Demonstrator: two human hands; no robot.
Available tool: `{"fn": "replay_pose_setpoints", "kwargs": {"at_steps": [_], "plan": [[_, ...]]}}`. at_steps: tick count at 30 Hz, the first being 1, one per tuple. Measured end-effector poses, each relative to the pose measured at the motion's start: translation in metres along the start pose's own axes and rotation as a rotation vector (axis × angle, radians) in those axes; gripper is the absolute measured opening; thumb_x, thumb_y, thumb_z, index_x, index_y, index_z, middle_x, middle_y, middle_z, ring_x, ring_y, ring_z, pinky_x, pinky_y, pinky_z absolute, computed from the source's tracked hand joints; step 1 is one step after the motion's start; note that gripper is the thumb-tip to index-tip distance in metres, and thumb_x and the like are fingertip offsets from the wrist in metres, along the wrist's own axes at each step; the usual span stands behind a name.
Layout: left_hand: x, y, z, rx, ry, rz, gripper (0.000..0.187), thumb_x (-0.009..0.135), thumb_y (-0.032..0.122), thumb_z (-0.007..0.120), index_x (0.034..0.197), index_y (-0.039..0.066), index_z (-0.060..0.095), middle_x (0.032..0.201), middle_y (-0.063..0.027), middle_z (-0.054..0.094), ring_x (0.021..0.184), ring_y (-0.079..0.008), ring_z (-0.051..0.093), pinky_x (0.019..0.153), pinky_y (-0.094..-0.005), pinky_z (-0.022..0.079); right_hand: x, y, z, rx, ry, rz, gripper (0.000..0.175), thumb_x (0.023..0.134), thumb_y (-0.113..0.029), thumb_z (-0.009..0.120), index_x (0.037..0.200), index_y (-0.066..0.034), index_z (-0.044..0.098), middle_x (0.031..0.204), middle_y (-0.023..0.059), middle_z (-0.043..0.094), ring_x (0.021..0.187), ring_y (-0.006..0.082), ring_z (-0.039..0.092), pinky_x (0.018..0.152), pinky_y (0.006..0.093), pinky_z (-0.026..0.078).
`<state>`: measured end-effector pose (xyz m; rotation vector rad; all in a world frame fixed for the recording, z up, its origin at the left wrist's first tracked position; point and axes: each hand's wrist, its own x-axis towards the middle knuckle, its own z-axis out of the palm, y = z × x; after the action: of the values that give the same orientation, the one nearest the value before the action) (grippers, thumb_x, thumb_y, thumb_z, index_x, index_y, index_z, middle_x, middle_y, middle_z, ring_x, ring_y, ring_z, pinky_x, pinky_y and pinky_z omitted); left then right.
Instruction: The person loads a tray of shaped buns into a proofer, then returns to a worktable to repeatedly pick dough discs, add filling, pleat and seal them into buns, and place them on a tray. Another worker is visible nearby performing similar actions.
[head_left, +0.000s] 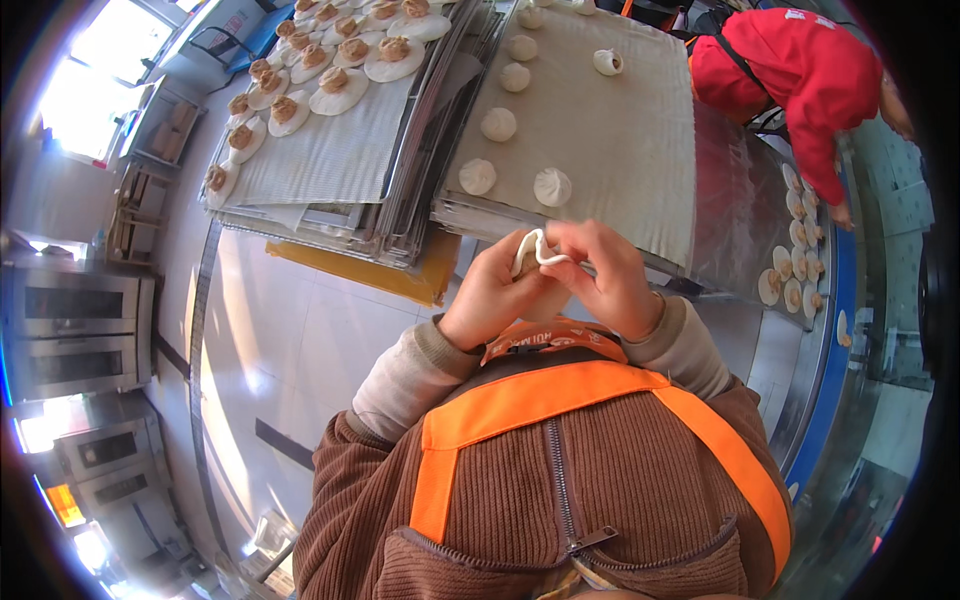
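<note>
My left hand cups a round dough wrapper, held in front of my chest. The fingertips of my right hand pinch its folded rim; some filling shows inside the opening. Just beyond my hands lies a cloth-lined tray on a stack. A pleated bun sits near its front edge, and a column of several more buns runs along its left side. One bun farther back shows a gap in its top. On the left tray are several flat dough discs topped with brown filling.
A person in red leans over a conveyor with a blue edge at right. Several filled discs lie beside it. A yellow crate sits under the left tray stack. Steel ovens stand far left across the tiled floor.
</note>
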<state>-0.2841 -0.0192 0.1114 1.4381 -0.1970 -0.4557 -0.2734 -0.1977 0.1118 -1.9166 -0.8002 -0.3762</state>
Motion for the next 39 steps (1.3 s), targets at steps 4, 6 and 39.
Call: {"fn": "replay_pose_setpoints", "kwargs": {"at_steps": [4,6,39], "plan": [[0.000,0.001,0.001,0.472,-0.015,0.037,0.037,0.083,0.013,0.070,0.114,0.000,0.054,0.102,-0.0048,0.062,0.092,-0.0092,0.056,0.080,-0.0250,0.048,0.000,0.005,-0.001,0.105,-0.022,0.183,0.019,0.077,-0.003,0.071,0.092,-0.0036,0.060,0.083,0.0084,0.058,0.074,0.0231,0.057,0.066,0.0298,0.047],[0.000,-0.001,0.002,0.167,0.101,0.097,0.037,0.083,0.012,0.070,0.113,-0.001,0.055,0.100,-0.0047,0.063,0.091,-0.0105,0.058,0.081,-0.0253,0.049,-0.002,0.011,-0.003,0.072,0.034,0.091,0.019,0.079,-0.003,0.070,0.094,-0.0034,0.060,0.085,0.0082,0.059,0.075,0.0205,0.058,0.067,0.0287,0.048],[0.004,-0.008,0.013,-0.139,0.302,0.162,0.038,0.082,0.005,0.068,0.118,0.000,0.056,0.096,-0.0062,0.065,0.084,-0.0142,0.063,0.076,-0.0273,0.052,-0.016,0.008,0.010,0.397,0.176,0.449,0.014,0.086,-0.007,0.064,0.096,-0.0029,0.056,0.088,0.0055,0.058,0.082,0.0132,0.057,0.073,0.0254,0.046]]}}
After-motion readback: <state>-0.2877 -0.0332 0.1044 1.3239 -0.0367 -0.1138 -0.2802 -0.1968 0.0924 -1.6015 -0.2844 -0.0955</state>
